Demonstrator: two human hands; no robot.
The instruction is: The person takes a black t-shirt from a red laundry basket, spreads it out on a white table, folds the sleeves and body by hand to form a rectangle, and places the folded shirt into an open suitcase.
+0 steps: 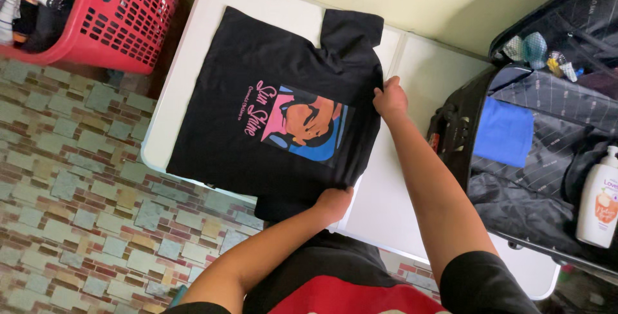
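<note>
White folding tabletop [412,179] over a floor of mottled stone tiles [77,185], pale wall behind. Spread flat across the tabletop: black T-shirt [270,88], print side up, pink-and-blue picture of a face at its middle, one sleeve toward the wall, lower edge hanging a little past the near rim. Left hand [333,203] at the near edge of the shirt, fingers clenched on a pinch of cloth. Right hand [390,99] at the far edge just below the sleeve, fingers likewise gripping the fabric. Red plastic laundry basket [122,24] with dark clothes at the upper left. Open black suitcase [547,159] at the right, blue folded cloth [503,131] and white pump bottle [600,206] inside.
</note>
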